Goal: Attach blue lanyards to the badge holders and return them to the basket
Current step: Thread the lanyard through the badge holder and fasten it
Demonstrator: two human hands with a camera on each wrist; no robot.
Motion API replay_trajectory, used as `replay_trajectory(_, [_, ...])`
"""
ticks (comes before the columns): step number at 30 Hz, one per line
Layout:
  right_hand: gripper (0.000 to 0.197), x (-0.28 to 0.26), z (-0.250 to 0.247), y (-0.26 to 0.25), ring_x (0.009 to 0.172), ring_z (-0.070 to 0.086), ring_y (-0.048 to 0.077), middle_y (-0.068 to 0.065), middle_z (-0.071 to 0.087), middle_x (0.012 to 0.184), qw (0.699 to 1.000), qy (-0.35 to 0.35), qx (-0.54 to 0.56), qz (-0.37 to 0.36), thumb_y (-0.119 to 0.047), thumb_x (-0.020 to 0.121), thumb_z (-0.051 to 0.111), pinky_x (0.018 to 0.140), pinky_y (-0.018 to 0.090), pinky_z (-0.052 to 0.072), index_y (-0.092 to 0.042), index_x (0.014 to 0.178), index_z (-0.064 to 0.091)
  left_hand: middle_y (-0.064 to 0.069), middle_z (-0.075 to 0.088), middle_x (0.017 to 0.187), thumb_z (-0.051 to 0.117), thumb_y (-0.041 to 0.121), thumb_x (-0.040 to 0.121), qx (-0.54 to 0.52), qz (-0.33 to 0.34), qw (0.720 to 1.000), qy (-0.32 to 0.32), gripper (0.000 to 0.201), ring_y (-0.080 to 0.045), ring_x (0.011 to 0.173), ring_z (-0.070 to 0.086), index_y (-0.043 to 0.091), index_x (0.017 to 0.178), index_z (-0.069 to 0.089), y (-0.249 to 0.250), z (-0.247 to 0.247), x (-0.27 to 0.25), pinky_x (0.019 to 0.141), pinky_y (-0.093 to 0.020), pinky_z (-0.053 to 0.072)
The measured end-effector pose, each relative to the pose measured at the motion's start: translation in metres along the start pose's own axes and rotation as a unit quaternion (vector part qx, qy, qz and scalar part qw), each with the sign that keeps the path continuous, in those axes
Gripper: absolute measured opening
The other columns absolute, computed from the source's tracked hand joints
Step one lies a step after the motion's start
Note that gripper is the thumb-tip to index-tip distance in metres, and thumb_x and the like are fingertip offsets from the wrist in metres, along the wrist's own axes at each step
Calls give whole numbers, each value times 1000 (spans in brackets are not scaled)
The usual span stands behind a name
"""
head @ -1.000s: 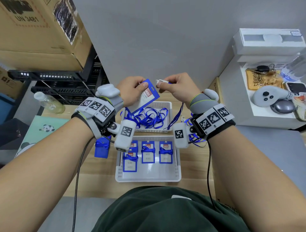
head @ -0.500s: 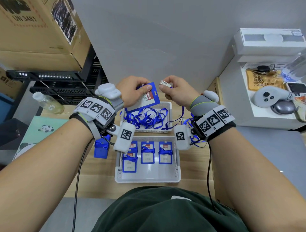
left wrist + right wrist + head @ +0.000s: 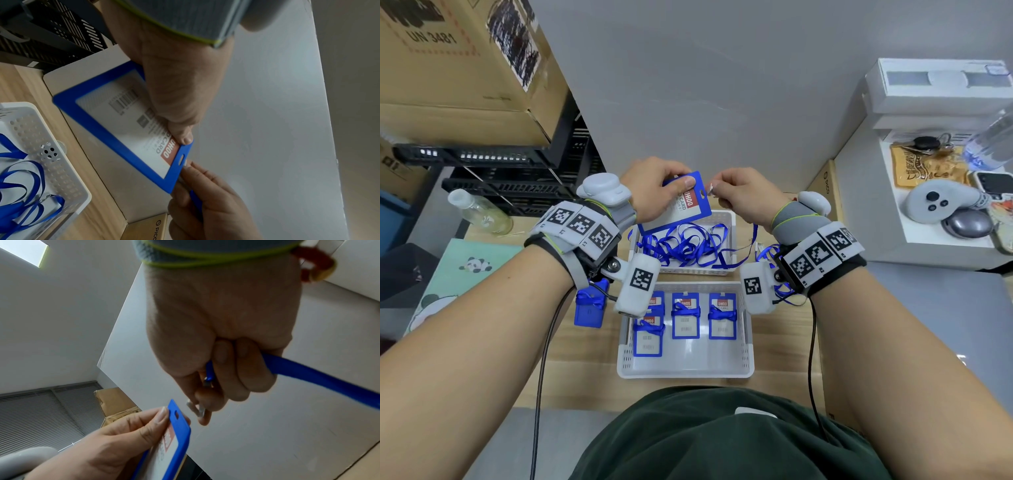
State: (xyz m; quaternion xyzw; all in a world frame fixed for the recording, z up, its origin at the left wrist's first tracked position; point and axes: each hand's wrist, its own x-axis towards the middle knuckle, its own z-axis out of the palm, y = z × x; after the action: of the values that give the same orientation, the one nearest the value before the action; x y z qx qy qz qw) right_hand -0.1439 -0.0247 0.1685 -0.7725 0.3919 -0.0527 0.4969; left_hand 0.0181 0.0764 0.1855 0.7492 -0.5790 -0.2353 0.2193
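Your left hand [image 3: 654,190] pinching the blue badge holder [image 3: 681,205] up above the far basket [image 3: 731,219], your right hand [image 3: 743,193] curled round a lanyard [image 3: 320,378], its metal clip [image 3: 196,408] just beside the holder's slot, finished badges in the near basket [image 3: 685,371] on the worktop [image 3: 780,342]

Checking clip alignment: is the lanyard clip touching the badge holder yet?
Apart. The right wrist view shows wall between the metal clip pinched by the right hand and the badge holder.

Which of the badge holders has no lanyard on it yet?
The badge holder held up in the left hand above the baskets. Those in the near basket each have blue lanyard wrapped around them.
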Motion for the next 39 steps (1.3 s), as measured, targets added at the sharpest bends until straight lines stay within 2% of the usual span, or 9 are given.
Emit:
replay_trajectory(4, [19,0,-2,3,48,42,1,-8,64,64,998,13,-38,-39,-26,97,56,55,22,35,-17,88,70,10,68,89,50,35,98,-5,-2,1000,-9,22,-14,87,65,27,108,68,1,0,-1,79,-30,51])
replay_trajectory(7, [21,0,-2,4,45,40,1,-8,65,63,998,26,-42,-40,-30,94,60,55,22,34,-25,76,69,6,71,93,50,34,98,-13,1,1000,-7,23,-18,89,66,26,109,69,0,0,-1,82,-33,51])
replay_trajectory(14, [22,-2,-1,2,42,40,2,-5,65,61,999,46,-21,-17,-26,88,65,50,20,32,-22,66,68,5,72,94,50,33,98,-18,-4,1000,-14,23,-18,89,66,26,109,69,0,0,-1,82,-35,52])
replay_trajectory(18, [22,-5,-1,1,39,36,3,-4,65,61,999,43,16,-8,-32,88,68,42,14,30,-15,76,73,2,73,96,50,33,99,-11,-8,1000,-15,24,-20,89,66,25,110,69,0,-1,-2,81,-36,52])
replay_trajectory(23, [28,-4,0,0,42,26,11,-2,65,62,994,17,112,5,-34,95,58,41,23,24,-16,79,71,0,73,98,51,33,98,6,-17,1000,-8,26,-19,88,66,22,113,69,-1,0,-3,78,-30,49])
replay_trajectory(27, [39,-8,-2,-3,38,31,5,-10,61,53,997,-1,78,-12,-45,92,61,42,19,28,-9,81,71,1,73,95,51,34,98,9,-12,1000,-7,26,-19,87,65,24,112,70,-2,0,-4,77,-31,48])
replay_trajectory(32, [22,-6,-2,-2,40,45,-2,2,67,72,998,-3,53,-24,-23,89,69,43,10,32,-2,94,72,-1,73,100,52,34,98,16,-23,1000,-7,26,-20,92,65,22,114,69,-2,-1,-3,78,-28,46])
replay_trajectory(35, [17,-4,-1,0,39,37,3,1,69,75,999,-17,47,-16,-21,91,65,42,16,32,-6,95,71,-1,72,100,51,34,98,17,-26,999,-9,27,-20,91,64,22,114,68,-2,-1,-4,77,-27,46])
replay_trajectory(39, [10,-4,-3,4,56,42,14,1,70,76,998,-29,39,-27,-21,93,63,52,24,38,-16,88,70,0,71,99,49,36,99,21,-31,999,-12,27,-19,89,64,22,114,67,-1,-1,-5,74,-24,41])
